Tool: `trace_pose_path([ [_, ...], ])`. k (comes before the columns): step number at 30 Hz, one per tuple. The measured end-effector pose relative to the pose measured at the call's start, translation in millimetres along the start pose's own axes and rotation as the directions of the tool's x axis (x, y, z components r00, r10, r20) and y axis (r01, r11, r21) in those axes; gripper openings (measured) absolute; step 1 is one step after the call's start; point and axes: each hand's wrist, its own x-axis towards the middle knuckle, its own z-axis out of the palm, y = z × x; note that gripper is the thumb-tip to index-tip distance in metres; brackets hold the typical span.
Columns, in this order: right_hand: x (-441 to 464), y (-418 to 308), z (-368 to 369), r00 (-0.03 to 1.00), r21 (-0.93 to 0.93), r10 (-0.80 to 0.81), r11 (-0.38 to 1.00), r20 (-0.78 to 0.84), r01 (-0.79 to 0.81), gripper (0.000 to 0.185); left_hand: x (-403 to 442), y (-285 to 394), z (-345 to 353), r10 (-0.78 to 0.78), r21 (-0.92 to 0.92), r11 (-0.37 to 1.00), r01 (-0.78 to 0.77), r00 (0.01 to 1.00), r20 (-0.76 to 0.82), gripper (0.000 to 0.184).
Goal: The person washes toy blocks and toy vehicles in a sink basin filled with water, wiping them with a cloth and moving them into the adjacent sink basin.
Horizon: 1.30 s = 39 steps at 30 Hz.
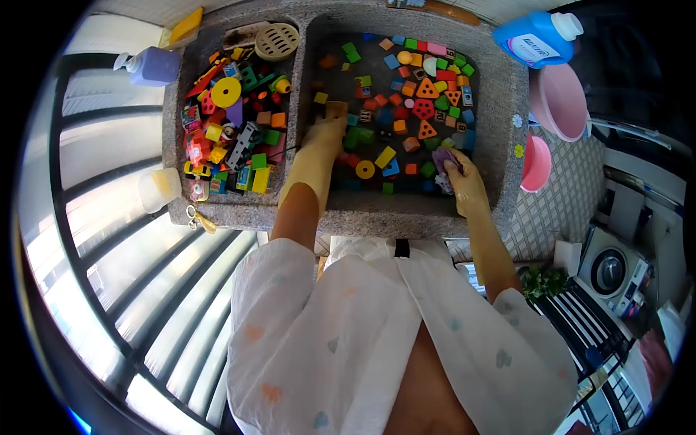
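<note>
The right basin of a stone sink (406, 221) holds water with many coloured toy blocks floating in it. My left hand (333, 119), in a pale yellow glove, reaches into the water at the basin's left side beside the divider; its fingers are blurred and partly under water. At the basin's lower right, my right hand (462, 176), gloved too, has its fingers closed on a wet purple cloth (441, 161). Near that cloth float a blue triangle (391, 168) and an orange block (411, 169). A yellow ring (365, 170) floats between the hands.
The left basin is heaped with toys (235, 130) and a round drain cover (277, 41). A purple pump bottle (151, 67) and a clear cup (159, 190) stand left. At the right are a blue detergent bottle (535, 40) and a pink basin (557, 103). Metal bars line the left.
</note>
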Motion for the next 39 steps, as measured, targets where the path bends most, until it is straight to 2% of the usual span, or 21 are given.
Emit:
trace_pose_path([
  [2, -0.1, 3.5, -2.0, 0.999, -0.042, 0.011, 0.999, -0.033, -0.013, 0.035, 10.8, 14.8, 13.7, -0.371, -0.028, 0.919, 0.392, 0.889, 0.268, 0.056],
  [3, -0.9, 5.4, 0.4, 0.998, -0.076, 0.018, 0.997, -0.055, -0.023, 0.034, 10.3, 19.3, 17.5, -0.364, -0.025, 0.923, 0.385, 0.891, 0.271, 0.056],
  [6, 1.6, 8.3, 13.7, 0.985, 0.264, 0.151, 0.957, -0.083, -0.125, 0.038, -5.1, 20.9, 31.1, -0.350, -0.197, 0.904, 0.380, 0.921, 0.168, 0.065],
  [8, 14.8, 1.6, 18.0, 0.980, 0.419, 0.179, 0.899, -0.091, -0.125, 0.038, -5.3, 13.5, 38.4, -0.311, -0.819, 0.411, 0.401, 0.906, 0.288, 0.076],
  [9, 15.7, -14.2, 20.5, 0.982, 0.458, 0.183, 0.878, -0.047, -0.142, 0.036, -11.5, 16.5, 35.7, -0.307, -0.817, 0.415, 0.400, 0.907, 0.288, 0.076],
  [11, 20.7, -42.1, 27.2, 0.983, 0.495, 0.184, 0.854, -0.004, -0.157, 0.034, -28.5, 24.6, 23.4, -0.218, -0.980, -0.049, 0.194, 0.955, 0.200, 0.076],
  [13, 25.3, -67.0, 38.4, 0.991, 0.445, 0.118, 0.885, 0.067, -0.135, 0.032, -39.8, 41.3, 9.8, -0.246, -0.972, -0.158, 0.176, 0.946, 0.212, 0.074],
  [14, 23.9, -79.3, 50.5, 0.994, 0.389, 0.097, 0.919, -0.054, -0.069, 0.038, -43.0, 49.6, 2.0, -0.273, -0.951, -0.267, 0.155, 0.934, 0.229, 0.073],
  [15, 21.3, -92.2, 58.7, 0.994, 0.389, 0.096, 0.919, -0.057, -0.066, 0.038, -44.5, 54.6, -5.4, -0.270, -0.951, -0.266, 0.154, 0.936, 0.227, 0.073],
  [17, 18.6, -110.5, 69.9, 0.991, 0.179, -0.129, 0.976, 0.018, 0.124, 0.040, -46.6, 64.1, -20.8, -0.221, -0.973, 0.198, 0.116, 0.973, 0.071, 0.066],
  [19, 31.7, -107.7, 76.5, 0.985, 0.236, -0.154, 0.963, 0.082, 0.131, 0.043, -46.8, 70.8, -27.8, -0.229, -0.964, 0.236, 0.122, 0.971, 0.067, 0.065],
  [20, 36.8, -106.7, 77.8, 0.940, -0.086, -0.324, 0.939, 0.104, 0.333, 0.044, -41.2, 68.4, -22.7, -0.220, -0.869, 0.487, 0.094, 0.975, -0.019, 0.067],
  [21, 37.8, -108.3, 79.9, 0.866, -0.387, -0.467, 0.776, 0.180, 0.499, 0.045, -40.7, 69.1, -28.2, -0.189, -0.708, 0.703, 0.064, 0.977, -0.100, 0.069],
  [22, 35.2, -108.0, 82.1, 0.812, -0.527, -0.537, 0.633, 0.228, 0.567, 0.044, -40.2, 73.2, -32.7, -0.210, -0.710, 0.697, 0.101, 0.975, -0.068, 0.075],
  [23, 36.3, -109.7, 84.7, 0.812, -0.527, -0.538, 0.633, 0.228, 0.567, 0.044, -41.9, 72.4, -38.0, -0.210, -0.710, 0.697, 0.101, 0.975, -0.069, 0.075],
  [25, 38.6, -120.3, 90.1, 0.967, -0.565, 0.008, 0.813, 0.255, 0.142, 0.037, -46.6, 73.5, -51.3, -0.177, -0.628, 0.764, 0.150, 0.984, 0.020, 0.076],
  [29, 31.1, -125.5, 93.9, 0.990, -0.740, -0.031, 0.661, 0.141, 0.126, 0.042, -70.8, 82.2, -69.3, -0.069, -0.744, 0.666, 0.065, 0.997, 0.025, 0.079],
  [32, 30.9, -120.6, 92.4, 0.988, -0.711, -0.077, 0.686, 0.137, 0.152, 0.046, -67.0, 81.8, -76.2, 0.008, -0.727, 0.685, -0.043, 0.999, -0.052, 0.084],
  [35, 32.6, -109.9, 92.8, 0.967, -0.726, -0.210, 0.641, 0.145, 0.248, 0.043, -72.1, 93.0, -88.2, 0.067, -0.650, 0.756, -0.073, 0.997, -0.035, 0.086],
  [37, 30.4, -121.6, 94.1, 0.946, -0.735, -0.292, 0.611, 0.138, 0.296, 0.041, -73.2, 110.1, -92.8, -0.050, -0.455, 0.890, 0.039, 0.999, -0.012, 0.093],
  [39, 27.0, -136.4, 92.9, 0.997, -0.650, -0.066, 0.759, -0.041, 0.023, 0.045, -72.2, 113.6, -81.6, -0.061, -0.341, 0.940, 0.022, 0.993, -0.103, 0.094],
])
